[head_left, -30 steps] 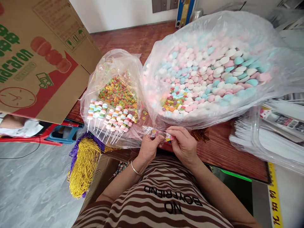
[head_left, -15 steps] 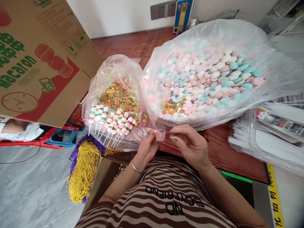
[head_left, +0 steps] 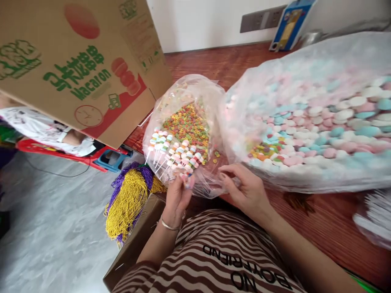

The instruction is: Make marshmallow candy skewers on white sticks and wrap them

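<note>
My left hand (head_left: 175, 199) pinches a small printed plastic wrapper (head_left: 188, 181) with pink on it, close to the near edge of a clear bag. My right hand (head_left: 246, 189) is closed, thumb against fingertips; what it holds, if anything, cannot be made out. Just beyond my left hand lie several candy sticks (head_left: 183, 152), pastel discs and coloured rings threaded on white sticks. They rest on the clear bag of small ring candies (head_left: 187, 124). Further right a large clear bag holds pink, white and blue disc candies (head_left: 314, 130), with some ring candies (head_left: 265, 150) among them.
A large cardboard box (head_left: 100, 69) stands at the left. Yellow and purple bead strings (head_left: 131, 203) hang beside an open carton (head_left: 137, 240) below the table edge. A person's arm (head_left: 73, 137) shows behind the box. White sticks (head_left: 377, 215) lie in plastic at the right.
The view has swung left, so the table things appear further right. My left hand has moved with the wrapper toward the candy sticks. My right thumb and fingers have come together.
</note>
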The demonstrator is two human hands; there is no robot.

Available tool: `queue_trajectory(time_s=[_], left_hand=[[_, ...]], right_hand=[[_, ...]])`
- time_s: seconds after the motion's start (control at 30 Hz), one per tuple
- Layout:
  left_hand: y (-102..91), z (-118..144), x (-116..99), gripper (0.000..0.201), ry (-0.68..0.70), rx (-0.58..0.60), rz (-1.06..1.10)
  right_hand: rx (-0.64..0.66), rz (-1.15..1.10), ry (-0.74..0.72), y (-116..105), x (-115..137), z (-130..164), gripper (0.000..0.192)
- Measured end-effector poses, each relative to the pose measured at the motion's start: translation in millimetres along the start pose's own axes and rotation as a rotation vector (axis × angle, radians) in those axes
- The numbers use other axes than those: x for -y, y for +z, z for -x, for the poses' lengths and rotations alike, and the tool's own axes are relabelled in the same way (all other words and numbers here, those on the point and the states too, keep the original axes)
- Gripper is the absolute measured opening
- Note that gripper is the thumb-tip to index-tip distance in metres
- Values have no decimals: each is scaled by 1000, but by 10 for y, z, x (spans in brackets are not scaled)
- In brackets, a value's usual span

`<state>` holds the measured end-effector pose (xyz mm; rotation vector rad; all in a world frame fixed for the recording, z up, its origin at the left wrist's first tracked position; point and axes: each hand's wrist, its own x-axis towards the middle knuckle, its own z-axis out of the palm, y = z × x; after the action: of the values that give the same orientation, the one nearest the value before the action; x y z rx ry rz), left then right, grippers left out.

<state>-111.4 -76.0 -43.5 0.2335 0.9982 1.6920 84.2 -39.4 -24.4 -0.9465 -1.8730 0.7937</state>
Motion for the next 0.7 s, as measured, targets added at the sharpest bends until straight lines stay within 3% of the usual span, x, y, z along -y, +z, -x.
queue_trajectory(time_s=[0.1, 0.23, 0.33, 0.43, 0.57, 0.7], left_hand=[[-346, -15, -379, 51, 240, 10, 54], [-703, -2, -581, 48, 344, -80, 99], [-887, -9, -576, 45, 340, -117, 131], [-1033, -52, -560, 43, 324, -141, 159], [-1129, -148, -589, 38, 313, -147, 190], [-1017, -291, -621, 34, 275, -119, 245]], right_hand=[[292, 119, -33, 438, 59, -447, 16], [565, 264, -21, 1221, 237, -1071, 22], [665, 215, 14, 1806, 305, -1374, 23], [661, 158, 89, 2236, 253, -1495, 17], [521, 30, 244, 2403, 78, -1473, 17], [380, -152, 366, 2062, -43, -1305, 27]])
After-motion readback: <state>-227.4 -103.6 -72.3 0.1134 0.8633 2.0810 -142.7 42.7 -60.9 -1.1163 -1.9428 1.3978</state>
